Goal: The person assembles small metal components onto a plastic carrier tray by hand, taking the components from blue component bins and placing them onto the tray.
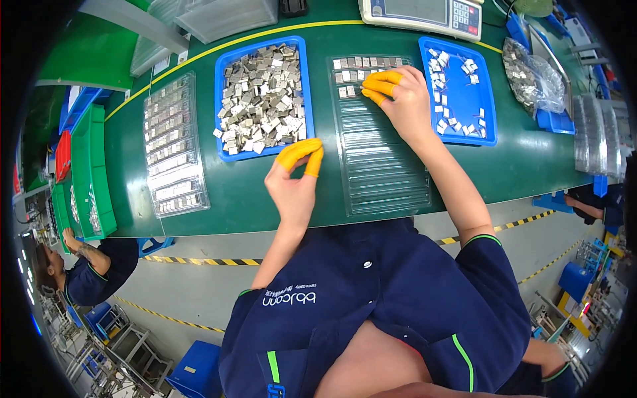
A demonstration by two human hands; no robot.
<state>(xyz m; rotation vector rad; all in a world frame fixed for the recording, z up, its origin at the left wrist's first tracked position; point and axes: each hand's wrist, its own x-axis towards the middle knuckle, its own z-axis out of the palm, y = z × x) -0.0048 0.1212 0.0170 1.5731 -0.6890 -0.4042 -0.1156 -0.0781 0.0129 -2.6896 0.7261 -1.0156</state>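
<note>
My left hand [294, 184], with yellow finger cots, is closed in a pinch at the near right corner of a blue tray [222, 106]. That tray is heaped with small silvery metal parts [262, 93]. What the pinch holds, if anything, is hidden. My right hand [403, 105], also in yellow finger cots, reaches over a clear plastic ribbed tray [381, 166]. Its fingertips are pressed together at the end of the second or third row of small metal parts [347, 91]; I cannot make out a part between them. The tray's nearer slots hold no parts.
Left stands another clear tray [174, 152] with rows of parts. At right, a blue tray [470, 99] carries scattered small white parts with thin leads. A scale [424, 14] and clear bin [225, 20] line the back. Bagged parts [524, 76] lie far right. A co-worker [93, 268] sits left.
</note>
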